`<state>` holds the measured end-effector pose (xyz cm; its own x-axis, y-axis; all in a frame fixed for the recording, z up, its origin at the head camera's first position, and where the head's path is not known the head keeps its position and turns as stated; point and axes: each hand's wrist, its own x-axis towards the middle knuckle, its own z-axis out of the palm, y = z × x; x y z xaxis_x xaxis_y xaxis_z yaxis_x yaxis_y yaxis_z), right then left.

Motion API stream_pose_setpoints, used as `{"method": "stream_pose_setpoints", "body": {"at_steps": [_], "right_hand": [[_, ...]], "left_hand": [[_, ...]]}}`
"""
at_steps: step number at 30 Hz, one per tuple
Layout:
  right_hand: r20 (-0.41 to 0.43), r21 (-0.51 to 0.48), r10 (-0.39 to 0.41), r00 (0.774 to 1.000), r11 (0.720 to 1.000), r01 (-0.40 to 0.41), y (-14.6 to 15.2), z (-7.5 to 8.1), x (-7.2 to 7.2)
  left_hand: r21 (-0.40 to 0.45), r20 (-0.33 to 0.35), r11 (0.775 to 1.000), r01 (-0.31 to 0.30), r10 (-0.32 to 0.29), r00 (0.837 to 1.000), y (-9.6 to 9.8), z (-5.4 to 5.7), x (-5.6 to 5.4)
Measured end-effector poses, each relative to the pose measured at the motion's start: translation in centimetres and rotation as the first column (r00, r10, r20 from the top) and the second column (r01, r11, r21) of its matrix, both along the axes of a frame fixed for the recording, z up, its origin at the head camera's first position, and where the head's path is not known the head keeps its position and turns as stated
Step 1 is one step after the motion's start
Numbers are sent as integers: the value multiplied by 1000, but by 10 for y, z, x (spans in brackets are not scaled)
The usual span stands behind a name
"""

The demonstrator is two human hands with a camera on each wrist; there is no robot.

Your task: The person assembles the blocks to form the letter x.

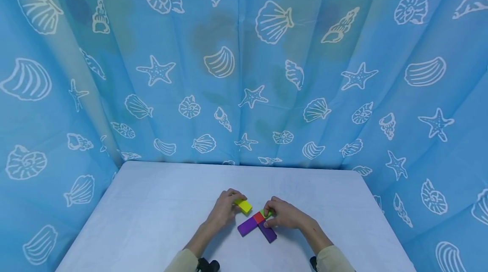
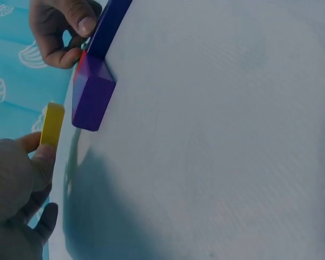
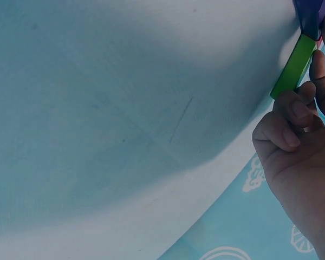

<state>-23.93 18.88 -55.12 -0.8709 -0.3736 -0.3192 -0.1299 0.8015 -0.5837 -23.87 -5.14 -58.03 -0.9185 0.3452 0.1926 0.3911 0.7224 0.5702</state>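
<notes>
My left hand (image 1: 224, 210) pinches a yellow block (image 1: 244, 207) between thumb and fingers, up and to the left of a group of joined-up blocks. In that group a red block (image 1: 258, 217) sits in the middle. A purple block (image 1: 248, 226) runs off it toward the lower left, and a dark purple block (image 1: 268, 233) toward the lower right. On the red block's other side lies a green block (image 3: 295, 67), partly covered by fingers in the head view. My right hand (image 1: 287, 214) grips the group there, thumb against the dark purple block and index finger at the green one.
A white-covered table (image 1: 164, 204) carries the blocks. Behind and on both sides of it hangs a blue curtain (image 1: 244, 115) printed with white shells and starfish. Dark wrist straps (image 1: 207, 265) show below the sleeves.
</notes>
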Motion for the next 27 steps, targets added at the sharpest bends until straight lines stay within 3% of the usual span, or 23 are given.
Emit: {"method": "stream_pose_setpoints", "body": {"at_steps": [10,27], "right_hand": [[-8,4,3,1000,1000,-3,0,0,0],[-21,-20,9,1000,1000,-9,2,-3,1]], "left_hand": [[-34,23,998,50,-49,999,7,1,-5],[-79,-26,991,111,-113,993,15,-1,-8]]}}
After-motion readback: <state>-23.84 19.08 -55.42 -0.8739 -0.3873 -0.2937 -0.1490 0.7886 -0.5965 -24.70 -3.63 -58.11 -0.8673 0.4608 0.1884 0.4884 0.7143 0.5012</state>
